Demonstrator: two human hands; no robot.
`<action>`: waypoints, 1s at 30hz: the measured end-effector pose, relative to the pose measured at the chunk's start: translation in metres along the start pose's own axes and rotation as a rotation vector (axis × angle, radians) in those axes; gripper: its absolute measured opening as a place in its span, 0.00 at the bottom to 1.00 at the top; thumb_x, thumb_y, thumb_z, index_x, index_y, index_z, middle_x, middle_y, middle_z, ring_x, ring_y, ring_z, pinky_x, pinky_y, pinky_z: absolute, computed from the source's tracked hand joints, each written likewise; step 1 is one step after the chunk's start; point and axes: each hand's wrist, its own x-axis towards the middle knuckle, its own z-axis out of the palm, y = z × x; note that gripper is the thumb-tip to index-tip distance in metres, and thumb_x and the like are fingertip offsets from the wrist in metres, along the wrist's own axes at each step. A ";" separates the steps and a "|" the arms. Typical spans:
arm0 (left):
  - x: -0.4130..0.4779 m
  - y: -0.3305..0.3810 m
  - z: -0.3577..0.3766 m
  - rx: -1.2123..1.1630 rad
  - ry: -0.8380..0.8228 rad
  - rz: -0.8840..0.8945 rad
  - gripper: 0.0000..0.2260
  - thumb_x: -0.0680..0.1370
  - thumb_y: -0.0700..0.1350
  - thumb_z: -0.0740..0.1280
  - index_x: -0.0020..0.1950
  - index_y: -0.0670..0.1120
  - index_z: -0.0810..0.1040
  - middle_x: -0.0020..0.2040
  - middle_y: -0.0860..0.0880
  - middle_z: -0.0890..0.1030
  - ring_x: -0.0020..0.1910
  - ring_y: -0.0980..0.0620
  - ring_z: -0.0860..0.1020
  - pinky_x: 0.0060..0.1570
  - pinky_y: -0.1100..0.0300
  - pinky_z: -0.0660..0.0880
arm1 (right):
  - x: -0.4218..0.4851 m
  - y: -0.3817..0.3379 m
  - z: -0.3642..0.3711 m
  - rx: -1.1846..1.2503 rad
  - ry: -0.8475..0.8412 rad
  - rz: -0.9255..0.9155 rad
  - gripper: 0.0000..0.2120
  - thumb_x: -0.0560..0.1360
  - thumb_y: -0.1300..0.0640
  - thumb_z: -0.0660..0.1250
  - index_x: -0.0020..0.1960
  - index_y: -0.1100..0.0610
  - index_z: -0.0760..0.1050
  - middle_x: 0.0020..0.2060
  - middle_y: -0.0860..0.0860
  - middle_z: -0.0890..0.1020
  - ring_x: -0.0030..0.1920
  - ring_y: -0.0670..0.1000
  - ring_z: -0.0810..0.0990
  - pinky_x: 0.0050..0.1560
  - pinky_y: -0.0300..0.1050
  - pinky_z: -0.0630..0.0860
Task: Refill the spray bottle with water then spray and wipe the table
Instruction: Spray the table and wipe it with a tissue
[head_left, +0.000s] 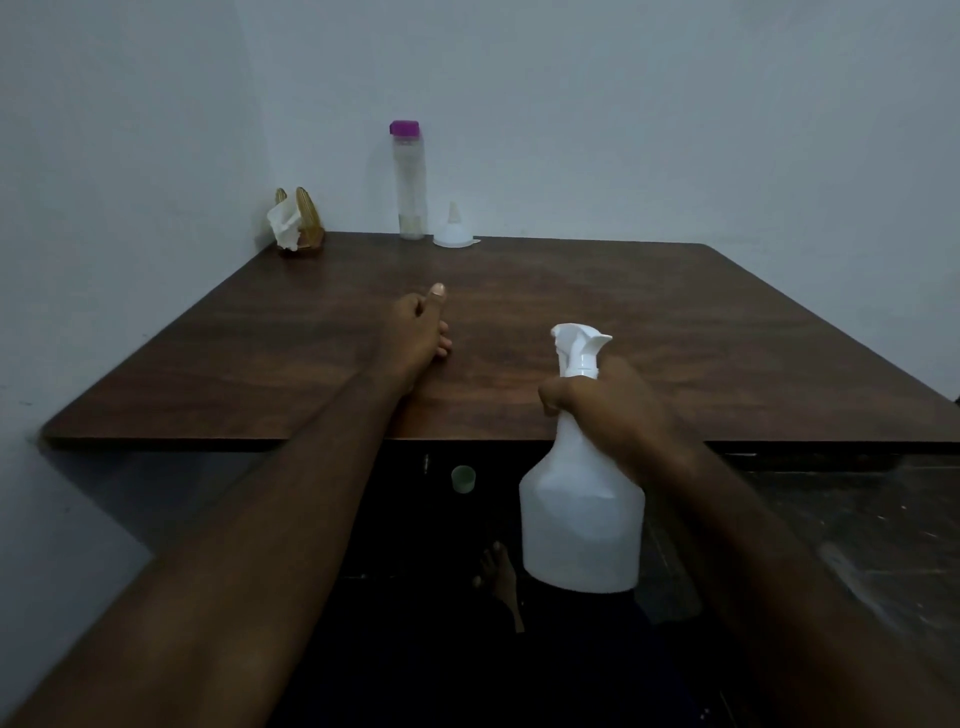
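Note:
My right hand (605, 402) grips the neck of a white spray bottle (582, 514) and holds it upright in front of the near edge of the dark wooden table (675, 322). The nozzle rises above the tabletop level. My left hand (418, 327) rests on the table as a loose fist with the thumb up, holding nothing. A tall clear water bottle with a purple cap (409, 182) stands at the far edge against the wall. A white funnel (453, 231) sits upside down just right of it. White tissues in a wooden holder (297, 223) stand in the far left corner.
Pale walls close off the table at the back and on the left. A small green cup (462, 478) lies on the dark floor under the table. A bare foot (498, 577) shows below the spray bottle.

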 end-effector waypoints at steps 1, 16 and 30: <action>0.003 -0.001 0.000 -0.008 0.006 -0.004 0.20 0.82 0.56 0.57 0.51 0.39 0.75 0.41 0.42 0.80 0.30 0.52 0.78 0.29 0.61 0.76 | 0.001 0.000 -0.001 -0.007 -0.015 0.002 0.21 0.67 0.60 0.69 0.60 0.60 0.77 0.43 0.56 0.82 0.39 0.52 0.80 0.39 0.46 0.75; 0.004 -0.007 -0.001 0.024 -0.033 -0.015 0.12 0.82 0.45 0.60 0.53 0.36 0.76 0.41 0.42 0.79 0.31 0.53 0.77 0.29 0.65 0.75 | 0.002 -0.010 0.007 -0.035 0.014 0.016 0.10 0.69 0.62 0.70 0.49 0.63 0.77 0.35 0.53 0.77 0.34 0.48 0.77 0.34 0.41 0.72; 0.001 -0.005 -0.003 0.083 -0.042 0.006 0.09 0.82 0.45 0.60 0.51 0.41 0.75 0.42 0.45 0.79 0.34 0.54 0.77 0.32 0.66 0.76 | -0.006 -0.002 -0.002 0.008 0.020 0.031 0.18 0.69 0.55 0.71 0.57 0.56 0.78 0.49 0.54 0.82 0.47 0.54 0.83 0.53 0.56 0.81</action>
